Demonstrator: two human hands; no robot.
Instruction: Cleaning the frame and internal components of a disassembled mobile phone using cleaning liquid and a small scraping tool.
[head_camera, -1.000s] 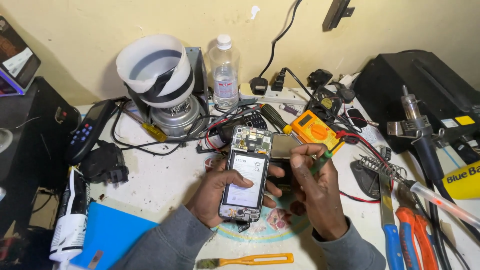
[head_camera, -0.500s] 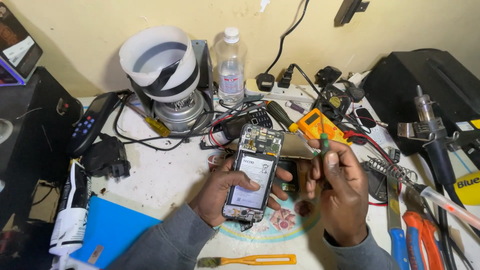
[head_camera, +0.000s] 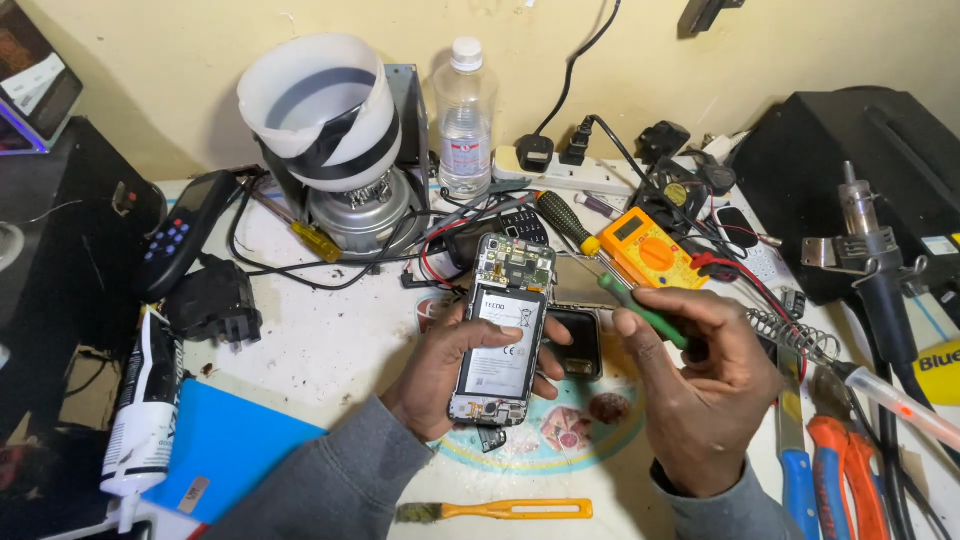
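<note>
Phone work filled the middle of our view: we held an opened smartphone (head_camera: 501, 345), back cover off, in our left hand (head_camera: 447, 372), fingers wrapped under and around its edges so that the hand was clamped on it. Its long axis ran from 6 to 12 o'clock, with the exposed circuit board at the 12 o'clock end and the pale battery below it.

Our right hand (head_camera: 700, 385) sat at 3 o'clock from the phone, just beside it but not touching. Its fingers were closed together on a thin green-handled tool (head_camera: 640, 310), probably a small screwdriver, which slanted up toward 10 o'clock, so that its far end lay near the phone's upper right corner. We could not tell whether the tip touched the phone. The right hand was the nearer one to that upper corner; the left was fully taken up with holding.

Behind the phone, between our hands, a dark cover (head_camera: 580, 343) lay flat on the counter (head_camera: 330, 340). At 1 o'clock from the phone sat a yellow multimeter (head_camera: 650, 250), with a larger green-and-yellow screwdriver (head_camera: 565, 222) beside it. At 12 o'clock stood a clear plastic bottle (head_camera: 466, 120), and at 11 o'clock a taped white funnel-like device (head_camera: 325, 115). An orange-handled brush (head_camera: 500, 510) lay at 6 o'clock, near the counter's edge.
</note>
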